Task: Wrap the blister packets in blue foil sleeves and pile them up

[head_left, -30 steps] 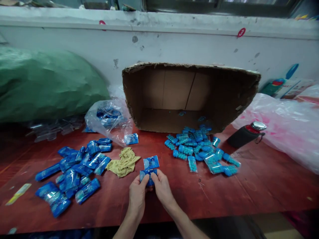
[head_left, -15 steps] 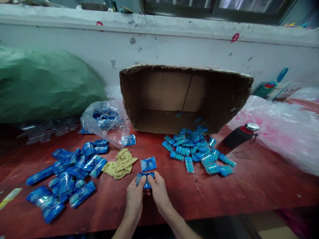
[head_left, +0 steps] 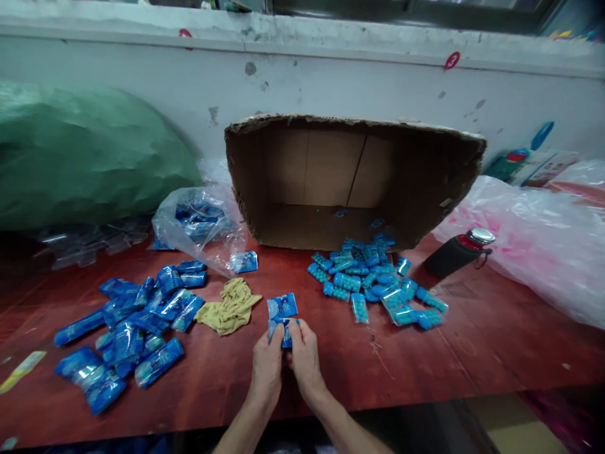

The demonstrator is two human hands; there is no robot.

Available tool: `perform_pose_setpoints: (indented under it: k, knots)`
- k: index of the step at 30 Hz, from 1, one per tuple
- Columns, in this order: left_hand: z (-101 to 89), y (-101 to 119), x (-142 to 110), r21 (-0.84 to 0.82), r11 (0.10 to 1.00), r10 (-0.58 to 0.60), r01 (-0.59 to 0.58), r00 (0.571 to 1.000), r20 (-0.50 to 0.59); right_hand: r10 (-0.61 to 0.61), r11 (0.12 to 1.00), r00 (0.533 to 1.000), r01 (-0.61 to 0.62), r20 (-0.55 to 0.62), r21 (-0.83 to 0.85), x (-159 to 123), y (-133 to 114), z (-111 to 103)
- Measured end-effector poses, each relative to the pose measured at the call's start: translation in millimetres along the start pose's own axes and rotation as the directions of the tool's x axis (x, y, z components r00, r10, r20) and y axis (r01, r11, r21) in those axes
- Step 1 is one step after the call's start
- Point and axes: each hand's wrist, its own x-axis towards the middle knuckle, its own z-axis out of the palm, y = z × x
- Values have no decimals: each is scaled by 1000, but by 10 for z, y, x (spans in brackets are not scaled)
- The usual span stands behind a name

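Near the table's front edge, my left hand (head_left: 267, 359) and my right hand (head_left: 306, 356) pinch a small blue printed packet (head_left: 286, 334) between them, thumbs on top. Its lower part is hidden by my fingers. Just beyond it lies another flat blue packet (head_left: 282, 306). Left of my hands is a crumpled yellow cloth (head_left: 229, 308), and further left a heap of filled, shiny blue packs (head_left: 130, 337). To the right are several small clear bottles (head_left: 346, 282) with blue beads or pellets inside.
A cardboard box (head_left: 326, 230) lies on its side at the back, open toward me. A clear bag (head_left: 222, 243) of blue packets stands left of it, near a large green sack (head_left: 94, 157). A dark flask (head_left: 449, 255) and pinkish plastic bags (head_left: 534, 246) are at the right.
Both hands have shifted slightly right with the packet, which is now closer to the flat packet beyond it. The view has tilted a little; the other things stay put.
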Motion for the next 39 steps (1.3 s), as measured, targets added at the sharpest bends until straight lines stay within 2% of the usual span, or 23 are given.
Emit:
perform_pose_setpoints:
  k: [4, 7, 11, 13, 15, 16, 17, 18, 19, 20, 21, 22, 23, 24, 26, 30, 32, 34, 35, 36, 37, 38, 39]
  knots:
    - [-83, 44, -15, 95, 995, 0, -5, 999, 49, -23, 999, 997, 21, 74, 33, -41, -44, -62]
    - [-142, 23, -10, 98, 995, 18, -23, 998, 56, -56, 998, 993, 55, 105, 14, -55, -37, -75]
    - [-134, -65, 20, 77, 996, 34, -39, 997, 62, 51, 998, 992, -55, 112, 38, -38, 2, 1]
    - [-125, -60, 41, 145, 989, 22, -29, 998, 51, 54, 998, 993, -56, 102, 20, -1, 19, 38]
    - [-149, 12, 64, 286, 954, 75, -89, 995, 58, -1, 999, 995, 5, 96, -34, 70, 22, 49]
    - [-177, 70, 80, 384, 907, 155, -171, 985, 72, -32, 997, 995, 38, 96, -61, 119, 16, 45]
    - [-216, 136, 101, 495, 823, 270, -279, 959, 92, -58, 994, 994, 66, 95, -82, 175, 4, 37]
    - [-263, 202, 132, 613, 691, 404, -384, 908, 115, -78, 992, 992, 88, 95, -95, 235, -13, 25]
    - [-316, 263, 173, 728, 518, 529, -449, 837, 140, -95, 989, 991, 105, 96, -101, 296, -33, 13]
    - [-372, 313, 227, 829, 333, 623, -449, 765, 165, -110, 987, 989, 120, 95, -104, 352, -54, 2]
    - [-427, 349, 295, 902, 163, 675, -401, 711, 195, -126, 985, 988, 136, 94, -108, 401, -73, -6]
    - [-478, 373, 377, 942, 25, 690, -335, 688, 226, -138, 982, 986, 148, 93, -113, 439, -88, -13]
    - [-524, 389, 473, 958, -75, 679, -278, 689, 253, -146, 981, 985, 156, 92, -116, 464, -98, -17]
    - [-562, 401, 578, 959, -137, 654, -247, 705, 275, -147, 981, 985, 157, 92, -117, 477, -102, -20]
    - [-616, 436, 799, 952, -181, 610, -247, 731, 305, -131, 984, 987, 141, 95, -111, 471, -96, -26]
    - [-655, 569, 1094, 943, -143, 617, -301, 718, 322, -69, 995, 993, 76, 100, -70, 413, -87, -49]
    - [-651, 607, 1068, 942, -120, 637, -315, 703, 316, -39, 998, 995, 43, 93, -38, 394, -104, -63]
    - [-623, 584, 912, 939, -61, 690, -337, 666, 284, -18, 1000, 996, 18, 85, -1, 380, -131, -62]
    - [-595, 550, 799, 933, 7, 718, -361, 651, 247, -12, 1000, 997, 10, 80, 19, 369, -143, -51]
    - [-555, 505, 676, 902, 137, 746, -410, 642, 179, -9, 999, 997, 6, 74, 38, 354, -154, -31]
    - [-504, 453, 555, 832, 319, 741, -453, 667, 78, -9, 998, 998, 5, 68, 55, 332, -161, -3]
    - [-444, 399, 445, 724, 514, 642, -460, 766, 30, -10, 998, 998, 5, 64, 70, 304, -165, 32]
    - [-379, 348, 354, 597, 696, 488, -399, 873, 16, -8, 996, 998, 2, 67, 84, 271, -168, 68]
